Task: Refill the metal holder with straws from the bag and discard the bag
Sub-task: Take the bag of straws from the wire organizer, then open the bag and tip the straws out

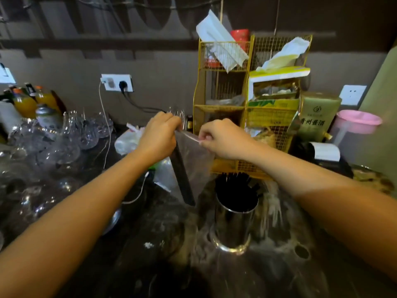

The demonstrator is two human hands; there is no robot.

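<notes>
Item, bag: a clear thin plastic bag (pixel 194 155), held up above the dark wet counter (pixel 154 244), its mouth at the top. Our left hand (pixel 158 137) is pinched shut on the bag's upper left edge; our right hand (pixel 223 139) is pinched on the upper right edge, at what looks like a pink-white sealing strip. We judge the mouth is being pulled apart.

Item, straws in bag: a bundle of long black plastic straws (pixel 182 179), leaning down the bag's left side, lower ends near the bottom corner. None drawn out yet.

Item, holder: a shiny cylindrical metal holder (pixel 233 224), upright on the counter, just below and right of the bag. It already carries some black straws (pixel 236 183), with room left, as far as we can tell.

Status: we reckon the refill is at its opening step. Remaining: free the bundle, drop it into the holder, throw the bag away. No bin is visible.
</notes>
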